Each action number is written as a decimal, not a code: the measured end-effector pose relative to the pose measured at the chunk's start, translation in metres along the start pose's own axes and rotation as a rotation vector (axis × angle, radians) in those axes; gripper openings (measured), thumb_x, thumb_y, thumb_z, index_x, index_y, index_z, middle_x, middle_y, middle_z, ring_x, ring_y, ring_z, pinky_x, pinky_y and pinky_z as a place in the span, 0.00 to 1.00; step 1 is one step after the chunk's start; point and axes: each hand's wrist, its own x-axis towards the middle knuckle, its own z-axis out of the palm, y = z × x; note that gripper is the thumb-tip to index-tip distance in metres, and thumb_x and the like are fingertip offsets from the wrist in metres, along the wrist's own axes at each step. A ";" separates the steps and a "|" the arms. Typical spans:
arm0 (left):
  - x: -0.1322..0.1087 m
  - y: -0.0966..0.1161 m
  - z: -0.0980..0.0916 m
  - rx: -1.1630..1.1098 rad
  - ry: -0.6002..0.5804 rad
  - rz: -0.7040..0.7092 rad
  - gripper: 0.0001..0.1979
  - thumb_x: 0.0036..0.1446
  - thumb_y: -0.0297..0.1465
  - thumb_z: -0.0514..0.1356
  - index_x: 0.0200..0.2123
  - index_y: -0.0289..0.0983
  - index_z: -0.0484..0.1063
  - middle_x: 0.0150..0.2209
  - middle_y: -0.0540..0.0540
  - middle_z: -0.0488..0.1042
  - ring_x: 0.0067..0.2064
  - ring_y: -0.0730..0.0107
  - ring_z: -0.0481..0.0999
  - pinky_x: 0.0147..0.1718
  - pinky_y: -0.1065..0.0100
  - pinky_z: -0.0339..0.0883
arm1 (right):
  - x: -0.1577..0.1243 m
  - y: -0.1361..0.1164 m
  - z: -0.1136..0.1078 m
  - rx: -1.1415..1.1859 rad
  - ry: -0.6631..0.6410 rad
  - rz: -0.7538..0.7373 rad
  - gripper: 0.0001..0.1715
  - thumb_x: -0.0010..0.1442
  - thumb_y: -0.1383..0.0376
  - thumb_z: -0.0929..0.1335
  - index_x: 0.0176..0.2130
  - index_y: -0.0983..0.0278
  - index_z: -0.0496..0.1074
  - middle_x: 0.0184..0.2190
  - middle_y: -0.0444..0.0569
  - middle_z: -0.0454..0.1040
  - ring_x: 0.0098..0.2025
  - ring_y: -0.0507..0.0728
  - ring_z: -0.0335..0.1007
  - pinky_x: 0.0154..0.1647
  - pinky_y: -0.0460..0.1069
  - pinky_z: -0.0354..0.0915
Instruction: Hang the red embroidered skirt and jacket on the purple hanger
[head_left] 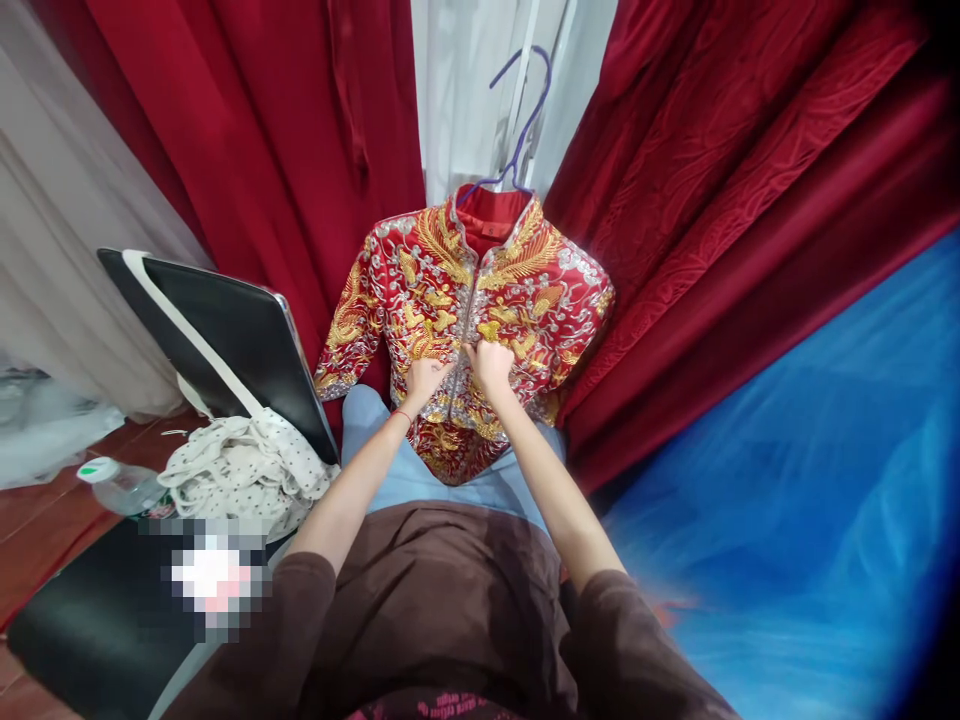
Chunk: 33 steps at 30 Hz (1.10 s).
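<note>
A red jacket with dense gold and silver embroidery hangs upright in front of me on a purple hanger. Its stand collar is apart at the top, and a zip runs down the front. My left hand is closed on the jacket's front, just left of the zip. On the other side my right hand pinches the front edge beside the zip, thumb toward the middle. Whether a zip pull lies in my fingers is hidden. The jacket's lower part rests between my knees.
A black chair stands at left, with a polka-dot white cloth bag and a clear plastic bottle on it. Red curtains hang behind the jacket on both sides. Blue sheeting spreads at right.
</note>
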 end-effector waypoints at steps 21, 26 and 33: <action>0.091 0.078 -0.220 0.078 0.278 0.479 0.23 0.54 0.53 0.62 0.33 0.38 0.71 0.31 0.47 0.74 0.35 0.66 0.70 0.37 0.65 0.61 | 0.055 0.103 -0.151 0.078 0.627 -0.266 0.49 0.61 0.31 0.56 0.58 0.67 0.64 0.54 0.67 0.68 0.53 0.70 0.67 0.50 0.64 0.65; 0.062 0.093 -0.222 0.168 0.381 0.393 0.25 0.52 0.55 0.62 0.22 0.39 0.67 0.22 0.48 0.67 0.30 0.65 0.68 0.33 0.64 0.56 | 0.062 0.118 -0.154 0.056 0.478 -0.182 0.42 0.64 0.35 0.56 0.48 0.67 0.71 0.44 0.66 0.74 0.47 0.69 0.69 0.49 0.62 0.63; 0.053 0.096 -0.238 0.121 0.253 0.380 0.26 0.51 0.58 0.62 0.26 0.38 0.70 0.23 0.48 0.69 0.30 0.65 0.68 0.31 0.65 0.57 | 0.064 0.098 -0.150 0.041 0.466 -0.147 0.43 0.64 0.37 0.57 0.53 0.71 0.69 0.47 0.70 0.74 0.50 0.73 0.67 0.54 0.67 0.58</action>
